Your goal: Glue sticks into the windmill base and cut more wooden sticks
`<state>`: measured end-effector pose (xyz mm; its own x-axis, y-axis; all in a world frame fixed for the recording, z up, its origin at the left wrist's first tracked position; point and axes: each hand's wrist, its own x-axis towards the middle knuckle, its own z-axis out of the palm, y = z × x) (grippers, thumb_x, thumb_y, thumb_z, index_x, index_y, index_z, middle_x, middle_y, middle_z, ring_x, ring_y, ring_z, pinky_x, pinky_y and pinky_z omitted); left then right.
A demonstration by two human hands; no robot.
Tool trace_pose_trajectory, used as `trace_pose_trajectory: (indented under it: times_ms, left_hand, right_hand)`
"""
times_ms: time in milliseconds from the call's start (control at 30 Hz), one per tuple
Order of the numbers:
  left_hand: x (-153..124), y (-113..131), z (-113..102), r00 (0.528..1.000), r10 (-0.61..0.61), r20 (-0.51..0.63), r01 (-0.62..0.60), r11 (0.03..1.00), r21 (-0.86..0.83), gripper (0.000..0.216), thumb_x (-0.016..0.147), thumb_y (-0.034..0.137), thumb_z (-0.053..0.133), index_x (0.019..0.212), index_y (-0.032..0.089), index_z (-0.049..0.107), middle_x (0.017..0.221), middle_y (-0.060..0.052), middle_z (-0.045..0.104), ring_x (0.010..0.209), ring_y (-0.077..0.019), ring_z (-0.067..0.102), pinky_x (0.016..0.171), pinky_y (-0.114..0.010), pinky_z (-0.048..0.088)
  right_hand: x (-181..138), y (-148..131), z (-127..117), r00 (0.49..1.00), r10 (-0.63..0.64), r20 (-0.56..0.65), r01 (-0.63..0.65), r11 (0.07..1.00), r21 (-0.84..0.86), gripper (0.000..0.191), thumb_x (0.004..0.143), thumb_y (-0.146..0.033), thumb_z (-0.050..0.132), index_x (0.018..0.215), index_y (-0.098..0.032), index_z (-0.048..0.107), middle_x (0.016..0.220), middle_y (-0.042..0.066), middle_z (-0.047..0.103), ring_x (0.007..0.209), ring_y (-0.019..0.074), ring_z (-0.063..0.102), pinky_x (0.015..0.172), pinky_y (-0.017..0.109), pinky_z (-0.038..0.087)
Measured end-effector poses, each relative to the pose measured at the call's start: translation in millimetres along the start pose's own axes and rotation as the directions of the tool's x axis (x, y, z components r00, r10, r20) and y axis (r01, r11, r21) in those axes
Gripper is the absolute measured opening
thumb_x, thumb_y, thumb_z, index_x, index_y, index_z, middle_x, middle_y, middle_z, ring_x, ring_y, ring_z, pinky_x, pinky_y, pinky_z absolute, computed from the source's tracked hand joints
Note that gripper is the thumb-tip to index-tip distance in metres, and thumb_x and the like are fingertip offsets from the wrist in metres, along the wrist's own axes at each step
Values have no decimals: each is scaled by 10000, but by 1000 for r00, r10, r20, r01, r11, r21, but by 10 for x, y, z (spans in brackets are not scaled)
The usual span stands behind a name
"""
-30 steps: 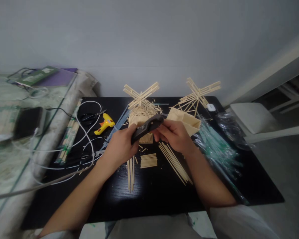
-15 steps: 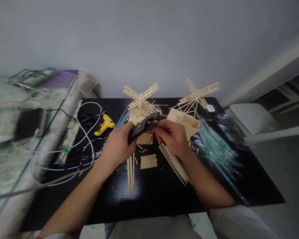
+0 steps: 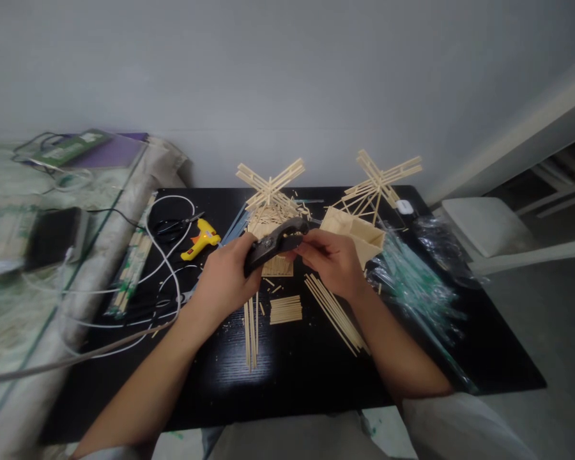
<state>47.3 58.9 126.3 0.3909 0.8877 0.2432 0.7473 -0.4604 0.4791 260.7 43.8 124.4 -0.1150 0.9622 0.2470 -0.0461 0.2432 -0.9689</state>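
Note:
My left hand (image 3: 227,271) is wrapped around the handles of a black hand cutter (image 3: 278,241), held above the table in the middle of the view. Its head points right. At that head, my right hand (image 3: 333,259) pinches what looks like a thin wooden stick, mostly hidden by the fingers. Beneath the hands lies a row of short cut sticks (image 3: 286,310). Longer sticks lie in a bundle (image 3: 333,310) under my right forearm, and a few more (image 3: 251,338) lie beside my left wrist. Behind the cutter, a stick-built windmill model (image 3: 269,188) is partly covered.
A second windmill (image 3: 378,182) with an open wooden box body (image 3: 352,231) stands at the back right. Left are a yellow glue gun (image 3: 201,239), black-handled scissors (image 3: 175,229) and a looping white cable (image 3: 176,281). Clear plastic wrapping (image 3: 416,275) lies right on the black table (image 3: 287,390).
Both hands and the cutter stay in nearly the same place. The right fingers shift only slightly at the cutter's head.

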Motion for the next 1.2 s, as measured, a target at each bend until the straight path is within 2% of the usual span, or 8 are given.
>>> trace_pose_trajectory:
  times_ms: [200, 500, 867, 1100, 1200]
  left_hand:
    - [-8, 4, 9, 999, -23, 28, 23, 1000, 15, 154, 826, 175, 541, 786, 239, 406, 662, 13, 508, 582, -166, 478, 599, -300, 326]
    - [-6, 18, 8, 999, -36, 37, 36, 999, -8, 151, 828, 159, 533, 791, 239, 411, 668, 9, 534, 569, -154, 460, 585, -300, 335]
    - [-10, 16, 17, 998, -39, 51, 40, 999, -12, 167, 821, 163, 526, 781, 246, 387, 637, 20, 492, 558, -162, 462, 582, -300, 316]
    - [-5, 36, 20, 996, -66, 65, 68, 998, -20, 148, 851, 178, 526, 768, 237, 418, 615, 26, 480, 545, -152, 445, 581, -293, 302]
    - [-2, 15, 30, 993, -72, 92, 79, 994, -82, 114, 877, 208, 530, 781, 223, 471, 631, 27, 486, 561, -142, 430, 590, -289, 304]
  right_hand:
    - [4, 6, 2, 1000, 3, 0, -3, 1000, -14, 107, 915, -288, 748, 859, -205, 787, 713, -14, 740, 565, 71, 559, 555, 235, 452]
    - [-3, -10, 30, 996, 37, -79, -41, 998, -49, 106, 867, -323, 792, 855, -218, 777, 738, 3, 769, 604, 112, 643, 586, 270, 532]
    - [-3, 24, 36, 995, 25, -95, -25, 1000, 2, 104, 849, -303, 807, 894, -211, 789, 742, 2, 773, 499, 75, 558, 496, 237, 464]
    - [6, 44, 34, 996, 30, -79, -31, 999, -13, 109, 864, -326, 793, 884, -220, 778, 700, -10, 740, 481, 69, 477, 459, 241, 413]
    - [6, 46, 37, 997, 50, -60, -50, 999, 5, 113, 868, -331, 791, 880, -220, 769, 692, -15, 731, 484, 65, 467, 453, 238, 397]
